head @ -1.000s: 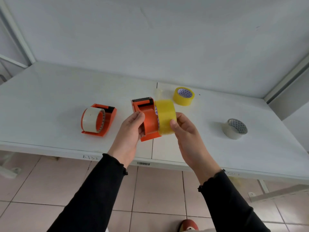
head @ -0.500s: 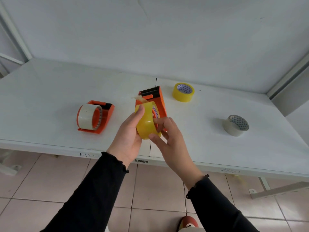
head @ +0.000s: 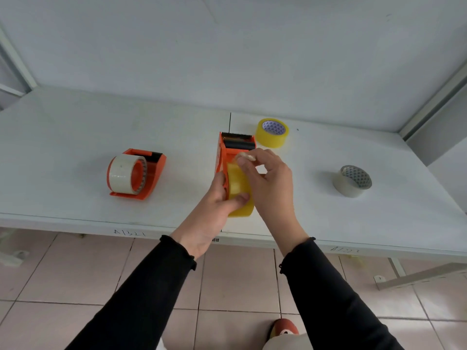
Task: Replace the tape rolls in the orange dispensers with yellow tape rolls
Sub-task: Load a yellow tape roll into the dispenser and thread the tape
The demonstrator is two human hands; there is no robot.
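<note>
An orange tape dispenser (head: 223,152) is held above the white table (head: 63,137), its toothed blade pointing away from me. A yellow tape roll (head: 238,183) sits in it. My left hand (head: 214,210) grips the dispenser and roll from the left, thumb across the roll. My right hand (head: 267,180) pinches the loose tape end near the roll's top. A second orange dispenser (head: 151,170) with a pale clear roll (head: 121,174) lies at the left. A spare yellow roll (head: 271,133) lies flat behind the held dispenser.
A loose pale tape roll (head: 352,181) lies flat on the right of the table. A wall rises behind the table. Pink floor tiles (head: 240,286) and a shoe (head: 284,328) show below the front edge.
The dispenser has turned so its blade points straight away from me. My right hand has moved from the roll's side up to its top and now pinches the tape end.
</note>
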